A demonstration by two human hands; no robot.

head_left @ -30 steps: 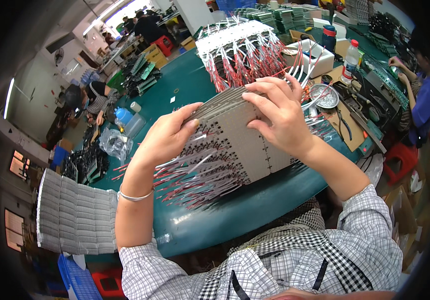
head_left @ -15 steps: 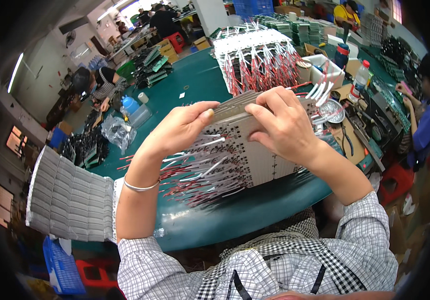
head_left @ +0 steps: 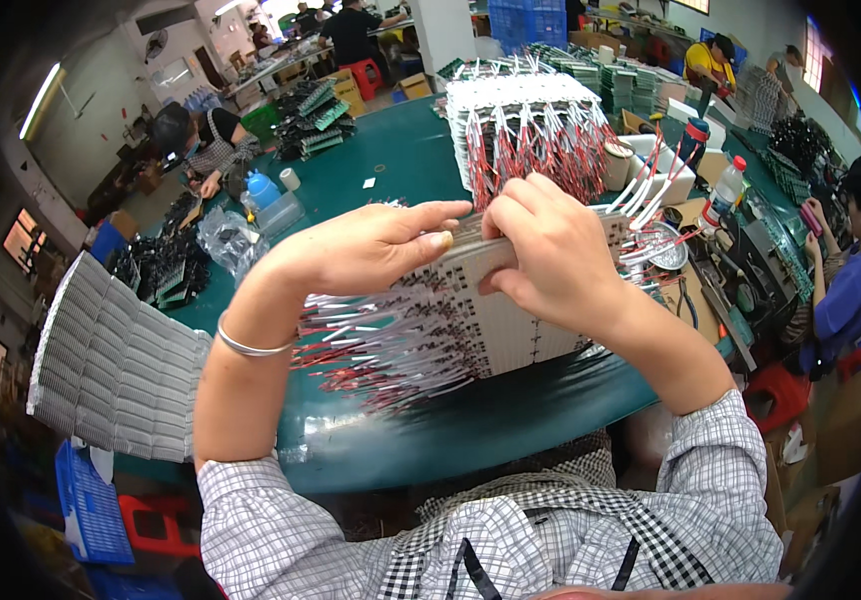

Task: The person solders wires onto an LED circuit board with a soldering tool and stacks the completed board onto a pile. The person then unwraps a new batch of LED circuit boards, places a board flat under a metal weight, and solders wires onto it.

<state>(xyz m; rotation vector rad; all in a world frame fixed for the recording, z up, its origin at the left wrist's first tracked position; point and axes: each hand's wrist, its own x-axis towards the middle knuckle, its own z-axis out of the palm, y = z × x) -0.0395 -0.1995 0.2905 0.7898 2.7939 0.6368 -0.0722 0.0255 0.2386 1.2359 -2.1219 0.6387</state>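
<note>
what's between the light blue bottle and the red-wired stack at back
The head view shows a white roll, small white square and thin ring on green tabletop.

White shirt (head_left: 491,555) with thin dark grid check is worn; left sleeve (head_left: 261,510) and right sleeve (head_left: 719,445) are ended near the elbows, loosely gathered; plain silver bangle (head_left: 251,348) is worn on left forearm (head_left: 241,405); black-and-white gingham band (head_left: 661,548) is laid over the shirt; narrow black strips (head_left: 478,572) are seen on chest; left hand (head_left: 366,248) and right hand (head_left: 559,258) are ungloved.
</note>
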